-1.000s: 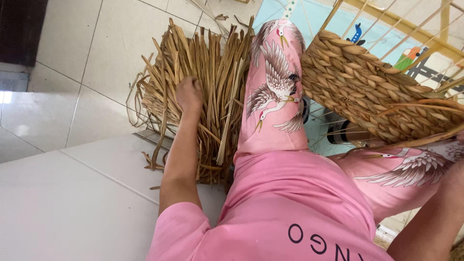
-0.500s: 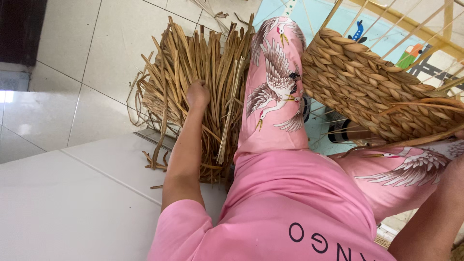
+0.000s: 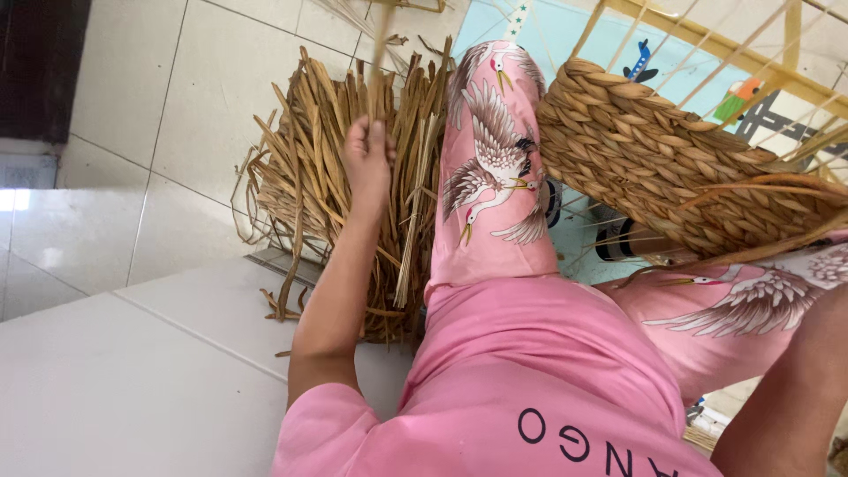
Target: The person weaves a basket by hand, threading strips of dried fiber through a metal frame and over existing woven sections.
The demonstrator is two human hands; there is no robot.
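Dried reed strands [image 3: 336, 168] piled on floor, upper centre; left hand [image 3: 367, 159] clamped on one strand, lifting it. Woven basket [image 3: 671, 177] upper right looks part-done, spokes bare. Right hand out of frame.

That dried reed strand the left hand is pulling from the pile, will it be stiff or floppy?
Probably springy: the strand in the left hand rises nearly straight. Likely light and thin. It may snag, since the pile looks tangled.
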